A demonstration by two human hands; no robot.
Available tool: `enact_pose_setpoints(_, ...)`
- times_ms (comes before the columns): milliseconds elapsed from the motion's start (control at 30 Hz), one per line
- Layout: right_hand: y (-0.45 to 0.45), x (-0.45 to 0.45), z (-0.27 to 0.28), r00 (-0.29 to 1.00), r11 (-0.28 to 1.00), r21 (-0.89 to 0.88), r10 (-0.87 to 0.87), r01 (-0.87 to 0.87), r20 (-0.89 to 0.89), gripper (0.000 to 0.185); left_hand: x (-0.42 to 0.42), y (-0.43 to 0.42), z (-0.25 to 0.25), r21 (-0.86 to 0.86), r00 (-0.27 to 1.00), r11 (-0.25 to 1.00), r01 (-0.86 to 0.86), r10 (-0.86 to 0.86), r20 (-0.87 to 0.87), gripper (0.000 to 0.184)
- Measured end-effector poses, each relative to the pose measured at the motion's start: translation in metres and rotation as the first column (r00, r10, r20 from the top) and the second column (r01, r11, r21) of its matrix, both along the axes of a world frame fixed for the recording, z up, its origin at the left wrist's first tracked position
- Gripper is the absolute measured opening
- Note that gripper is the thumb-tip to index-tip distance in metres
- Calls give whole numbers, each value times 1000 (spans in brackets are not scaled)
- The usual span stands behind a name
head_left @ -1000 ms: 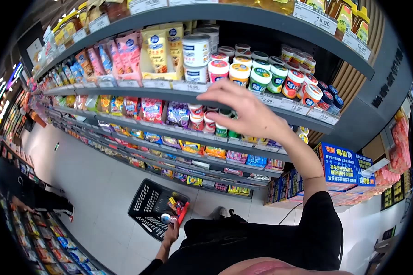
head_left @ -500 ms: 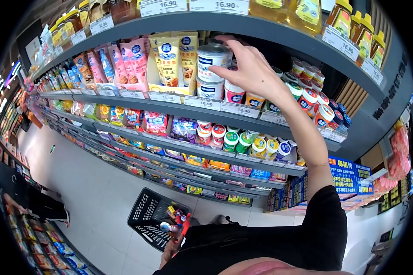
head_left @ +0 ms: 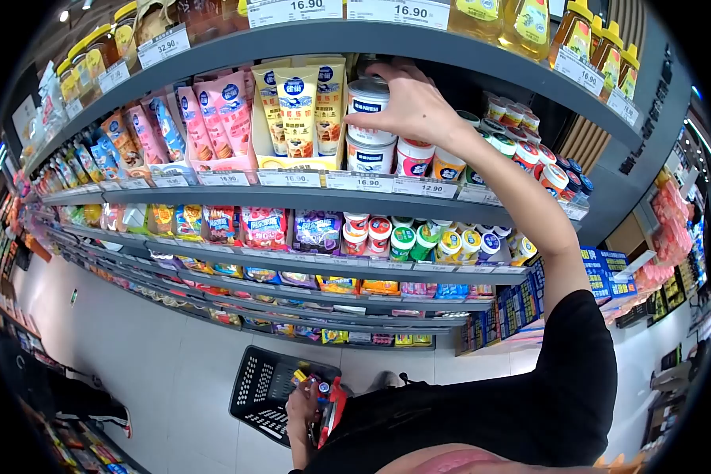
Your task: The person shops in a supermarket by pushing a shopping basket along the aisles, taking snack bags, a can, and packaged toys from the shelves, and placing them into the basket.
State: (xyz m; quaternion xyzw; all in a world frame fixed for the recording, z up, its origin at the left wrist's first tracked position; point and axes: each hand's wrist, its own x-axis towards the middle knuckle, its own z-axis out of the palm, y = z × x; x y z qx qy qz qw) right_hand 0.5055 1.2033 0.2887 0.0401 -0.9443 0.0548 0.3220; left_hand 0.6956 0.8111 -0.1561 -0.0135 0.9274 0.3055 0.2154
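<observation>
My right hand [head_left: 419, 107] is at the upper white tin [head_left: 367, 101], its thumb across the front and its fingers over the top and far side. This tin is stacked on another white tin [head_left: 370, 154], between cream-coloured tubes [head_left: 299, 114] and small round tubs [head_left: 415, 158]. Low down, my left hand [head_left: 301, 404] is closed over the black basket [head_left: 249, 395], beside its red handle [head_left: 336, 407]. What those fingers hold is hidden. Small colourful packs [head_left: 299, 378] lie in the basket by the fingertips.
Bottles of honey [head_left: 529, 28] stand on the shelf above my right hand. Bagged sweets [head_left: 265, 227] and more tubs [head_left: 403, 239] fill the lower shelf. Blue cartons [head_left: 600, 272] are stacked at the right. A person in dark clothes [head_left: 83, 395] is at the lower left.
My right hand has moved from above the coloured tubs leftward in to the white tins and closed on the upper one. My left hand has shifted over the basket. The shelves appear closer.
</observation>
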Motion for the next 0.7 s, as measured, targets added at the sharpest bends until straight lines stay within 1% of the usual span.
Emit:
enact_pose_setpoints(33,0,0,1,1000,1000,23,-2,2,-26,91,-4,0,-7,10,1000,1000,6,-6,-2,44)
enact_pose_setpoints(67,0,1,4,1000,999,34,-8,9,-28,91,-7,-1,-18,-16,1000,1000,27,-27,-2,43)
enact_pose_setpoints(100,0,4,6,1000,1000,19,-14,14,-5,89,-10,2,-18,-41,999,998,47,-47,-1,43)
enact_pose_setpoints(167,2,6,9,1000,1000,8,-22,22,22,87,-13,4,-16,-21,998,998,59,-58,10,40)
enact_pose_setpoints(233,6,7,10,998,999,-45,-26,28,50,86,-15,6,-13,32,992,993,112,-110,-57,35)
enact_pose_setpoints(267,10,6,10,998,998,-48,-27,29,51,86,-16,6,-18,73,990,992,107,-99,-103,31)
enact_pose_setpoints(300,13,7,12,999,996,-89,20,-15,48,87,-19,6,-20,66,990,992,110,-103,-100,31)
enact_pose_setpoints(333,15,8,13,997,990,-131,65,-59,42,89,-22,7,-20,93,985,989,116,-103,-138,31)
enact_pose_setpoints(367,18,11,18,992,989,-145,22,-4,121,95,-24,7,-22,118,979,985,125,-103,-175,31)
enact_pose_setpoints(433,23,8,21,967,969,-231,-23,84,253,83,-27,4,-27,127,977,983,131,-106,-186,31)
enact_pose_setpoints(467,27,14,25,921,946,-276,-50,167,387,68,-28,3,-28,111,979,986,125,-104,-177,31)
enact_pose_setpoints(500,12,30,36,925,920,-358,-13,160,380,66,-28,3,-28,97,981,988,120,-103,-167,31)
enact_pose_setpoints(567,16,31,36,930,894,-433,58,113,363,67,-30,4,-24,107,979,985,136,-118,-164,31)
enact_pose_setpoints(600,21,28,34,930,891,-438,54,119,364,67,-31,3,-25,108,973,982,158,-136,-187,31)
enact_pose_setpoints(633,26,24,31,942,880,-468,90,76,322,70,-31,2,-26,109,966,978,177,-152,-209,31)
enact_pose_setpoints(667,30,21,28,952,867,-497,127,30,279,72,-31,1,-27,104,966,978,179,-155,-205,31)
enact_pose_setpoints(700,32,22,27,951,864,-502,128,32,280,72,-31,3,-23,108,972,980,164,-142,-186,29)
